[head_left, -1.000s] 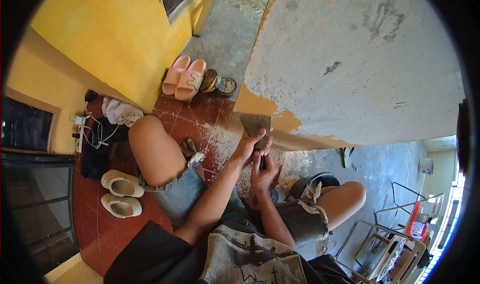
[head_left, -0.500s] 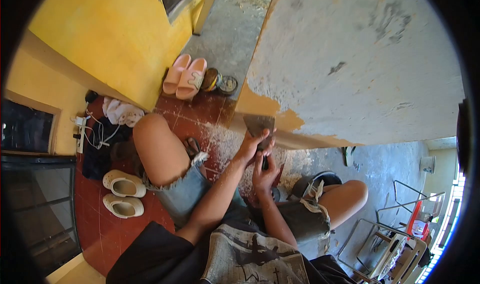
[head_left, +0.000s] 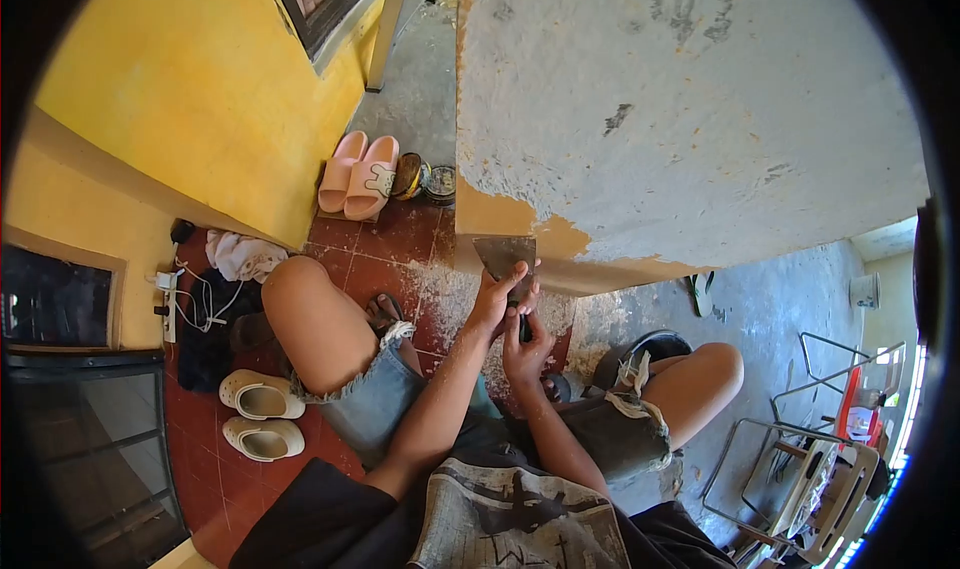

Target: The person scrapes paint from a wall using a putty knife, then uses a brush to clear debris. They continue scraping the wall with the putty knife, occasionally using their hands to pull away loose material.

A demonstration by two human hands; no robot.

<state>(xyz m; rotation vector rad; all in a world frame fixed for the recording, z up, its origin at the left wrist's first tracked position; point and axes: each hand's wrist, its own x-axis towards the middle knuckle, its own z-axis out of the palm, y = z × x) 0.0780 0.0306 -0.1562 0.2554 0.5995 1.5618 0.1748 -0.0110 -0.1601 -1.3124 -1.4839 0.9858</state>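
- In the head view, your scraper (head_left: 508,257) is up at the low left corner of the big grey wall (head_left: 690,139). I can't tell if it touches the wall.
- Your left hand (head_left: 500,297) is just under that corner. It pinches the flat metal, with the thumb on top.
- Your right hand (head_left: 528,347) is a bit lower, below the same corner. Its fingers are curled around the dark handle (head_left: 525,327).
- Your left thumb is near the metal edge. If the scraper slips, I think that edge could cut you.
- White crumbs (head_left: 435,294) lie on the red floor (head_left: 345,244), below and left of the wall. A foot could slide on them.
- A black bucket (head_left: 640,354) sits below the wall, by your right knee (head_left: 708,379). A bump from that knee might tip it.
- The white power strip (head_left: 168,309) is far left of the wall, with loose cords (head_left: 210,304). A foot could catch in them.
- Two small tins (head_left: 438,185) stand just left of the wall, but any labels are too small to read.
- Your shirt (head_left: 520,529), far below the wall, has big marks, maybe a W. I can't read a word. I see no brand name.
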